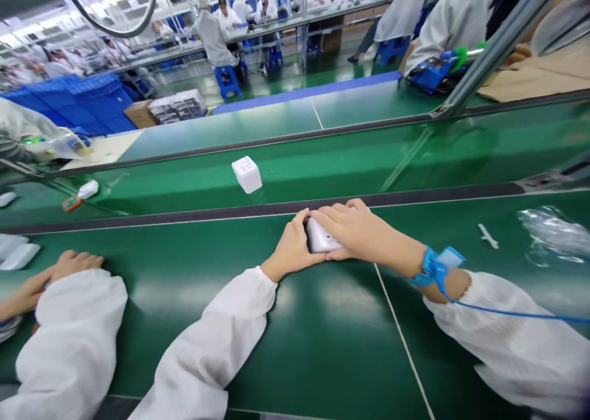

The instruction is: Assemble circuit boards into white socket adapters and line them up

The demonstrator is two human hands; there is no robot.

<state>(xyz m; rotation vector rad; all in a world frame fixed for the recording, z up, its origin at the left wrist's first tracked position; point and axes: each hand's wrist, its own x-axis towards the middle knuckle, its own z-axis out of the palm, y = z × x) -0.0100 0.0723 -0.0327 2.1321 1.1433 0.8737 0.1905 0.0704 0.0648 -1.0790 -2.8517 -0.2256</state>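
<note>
A white plastic box [321, 235] with rounded edges and small dark openings on its near face sits between my two hands at the far edge of the green bench. My left hand [295, 248] grips its left side, thumb low and fingertips near the top. My right hand [357, 228] is wrapped over its top and right side, hiding much of it. A blue wrist strap [431, 267] with a cord running right is on my right wrist. Beyond my hands, a stack of white plastic pieces [247, 174] stands on the green conveyor strip [198, 189].
Clear plastic bags [555, 232] and a small white strip [488, 236] lie at right. A co-worker's hands [69, 266] rest at left, near white parts [18, 254]. A dark rail [207, 213] borders the bench [322, 346]. A metal post [502, 45] slants up at right.
</note>
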